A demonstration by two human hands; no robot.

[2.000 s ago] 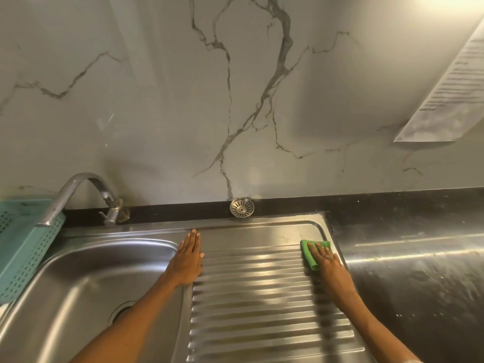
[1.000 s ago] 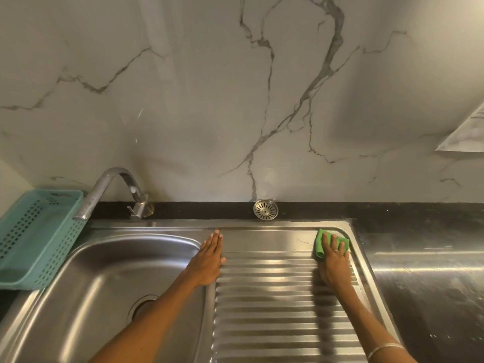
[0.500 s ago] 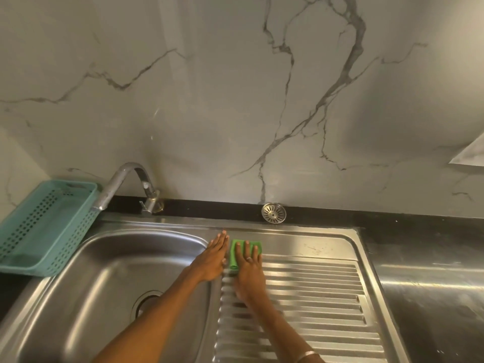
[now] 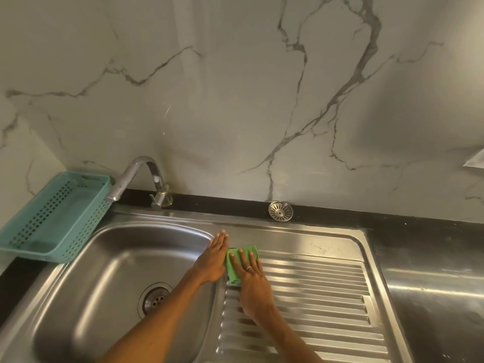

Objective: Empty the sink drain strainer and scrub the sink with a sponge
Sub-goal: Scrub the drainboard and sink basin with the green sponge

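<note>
The steel sink [image 4: 110, 258] has a bowl on the left with an open drain hole [image 4: 154, 299] and a ridged drainboard [image 4: 314, 297] on the right. My right hand [image 4: 251, 281] presses a green sponge [image 4: 233, 268] flat on the drainboard's left end, fingers spread over it. Beside it, my left hand [image 4: 212, 258] lies flat and empty on the ridge between bowl and drainboard. The round metal drain strainer [image 4: 280, 211] leans against the wall on the black ledge behind the sink.
A chrome tap [image 4: 136, 176] arches over the bowl's back left corner. A teal perforated basket [image 4: 52, 216] sits left of the sink. Dark countertop [image 4: 432, 297] extends to the right. A marble wall rises behind, with a paper [image 4: 475, 161] at the right edge.
My right hand has slid the sponge from the drainboard's far right corner to its left end, next to my left hand. The left hand has stayed put. The view shifted left.
</note>
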